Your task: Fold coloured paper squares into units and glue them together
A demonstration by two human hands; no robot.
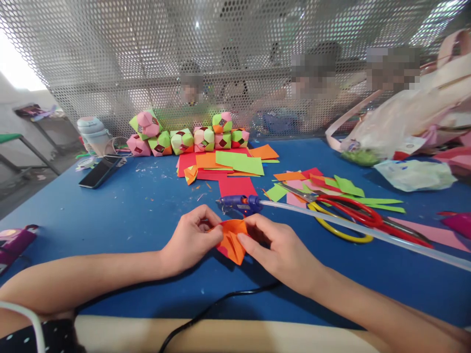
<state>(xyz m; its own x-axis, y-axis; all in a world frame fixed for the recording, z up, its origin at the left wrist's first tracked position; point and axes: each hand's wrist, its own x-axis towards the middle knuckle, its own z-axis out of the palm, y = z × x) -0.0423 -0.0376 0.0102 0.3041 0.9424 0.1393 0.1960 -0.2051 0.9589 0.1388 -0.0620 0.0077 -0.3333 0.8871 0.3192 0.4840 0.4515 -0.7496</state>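
Note:
Between my two hands is a folded orange paper piece (234, 245) with some red showing at its edge. My left hand (195, 238) pinches its left side between thumb and fingers. On the right side, my right hand (277, 245) grips it the same way, thumb on top; some fingertips are hidden behind the paper. Just beyond the hands lies a blue glue gun (241, 203), with a long clear glue stick (331, 220) running out to the right. A stack of coloured paper sheets (239, 164) and a small folded orange-yellow piece (190, 174) lie farther back.
Several folded paper balls (182, 141) stand along the perforated screen (154, 59). Scissors (342, 208) and paper scraps (346, 186) lie at right, near a plastic bag (390, 122). At left are a phone (99, 171) and a cup (96, 137). A black cable (221, 299) crosses the front edge.

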